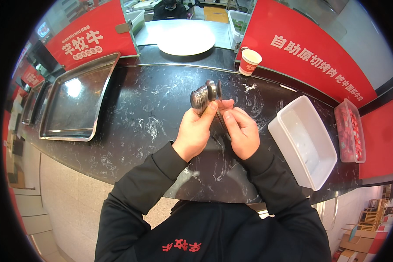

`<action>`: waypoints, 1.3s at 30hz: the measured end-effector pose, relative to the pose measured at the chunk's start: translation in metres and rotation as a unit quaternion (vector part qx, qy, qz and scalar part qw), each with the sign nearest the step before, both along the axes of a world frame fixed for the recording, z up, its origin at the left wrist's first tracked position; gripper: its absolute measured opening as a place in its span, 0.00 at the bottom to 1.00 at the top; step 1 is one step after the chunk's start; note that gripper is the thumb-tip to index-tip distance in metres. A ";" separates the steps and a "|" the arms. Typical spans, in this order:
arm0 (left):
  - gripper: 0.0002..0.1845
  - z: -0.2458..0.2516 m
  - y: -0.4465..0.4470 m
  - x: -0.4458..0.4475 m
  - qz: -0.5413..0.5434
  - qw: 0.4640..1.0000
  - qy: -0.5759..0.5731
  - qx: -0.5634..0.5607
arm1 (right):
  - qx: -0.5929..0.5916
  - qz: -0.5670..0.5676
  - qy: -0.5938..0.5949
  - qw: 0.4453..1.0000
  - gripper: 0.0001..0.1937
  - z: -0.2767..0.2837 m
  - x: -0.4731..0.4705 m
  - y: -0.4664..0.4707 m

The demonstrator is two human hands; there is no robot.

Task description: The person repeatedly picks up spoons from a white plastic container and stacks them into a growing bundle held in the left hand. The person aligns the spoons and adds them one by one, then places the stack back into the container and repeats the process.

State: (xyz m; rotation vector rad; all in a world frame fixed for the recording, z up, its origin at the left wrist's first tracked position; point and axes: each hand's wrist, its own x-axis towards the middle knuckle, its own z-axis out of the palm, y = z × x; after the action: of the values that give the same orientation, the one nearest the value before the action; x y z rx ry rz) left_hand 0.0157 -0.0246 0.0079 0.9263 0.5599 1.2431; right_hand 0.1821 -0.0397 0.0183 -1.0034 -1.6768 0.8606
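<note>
My left hand (pixel 196 131) is closed around a stack of metal spoons (pixel 200 98), their bowls nested and pointing away from me. One or two more spoons (pixel 211 90) stand beside the stack, near my left thumb. My right hand (pixel 242 129) pinches a single spoon (pixel 219 89) by its handle, just right of the stack. The handles run down between my palms and are partly hidden. Both hands are above the dark marbled countertop (pixel 150 131).
At right stand a white plastic bin (pixel 309 147) and a clear tub (pixel 350 131) of red packets. A paper cup (pixel 250 62) and a white plate (pixel 186 37) are at the back. A metal tray (pixel 77 101) lies left. Beyond the counter is a person (pixel 170 11).
</note>
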 end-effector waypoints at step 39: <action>0.26 0.000 0.004 -0.008 -0.121 0.991 0.049 -0.002 | -0.140 0.179 -0.119 0.967 0.19 0.006 0.015 0.003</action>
State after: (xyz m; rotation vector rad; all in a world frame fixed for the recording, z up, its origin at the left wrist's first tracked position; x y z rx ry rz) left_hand 0.0073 -0.0206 0.0078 1.0248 0.5105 0.9832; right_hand 0.1971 -0.0369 0.0247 -1.0378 -2.0185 1.2839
